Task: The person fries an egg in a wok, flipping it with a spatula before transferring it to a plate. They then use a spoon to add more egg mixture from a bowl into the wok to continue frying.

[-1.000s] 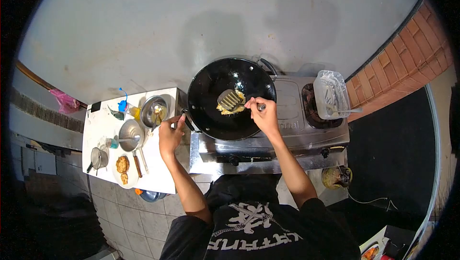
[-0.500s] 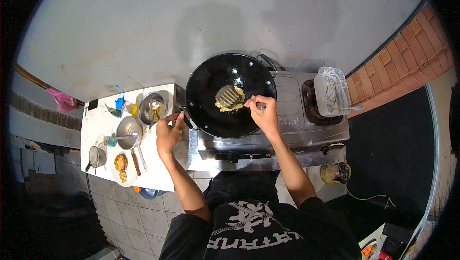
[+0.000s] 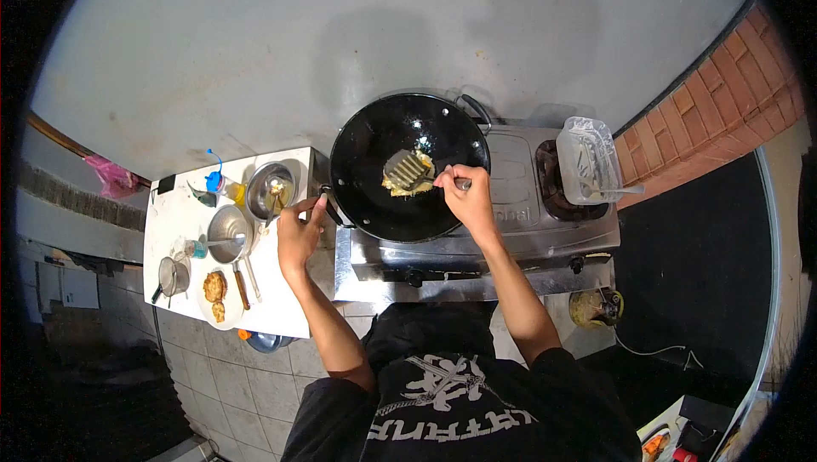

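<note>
While the R hand has its grip wrapped round the slotted spatula, the yellow food lies under the spatula's head, approx. mid-wok, L of that hand & a bit fwd. Spatula's long axis runs roughly R–L, head at the L end. R hand's nearer the food; its forearm slants fwd & L over the stove. L hand is at the L handle, wrist bent, thumb fwd; can't tell if its grip's closed.
</note>
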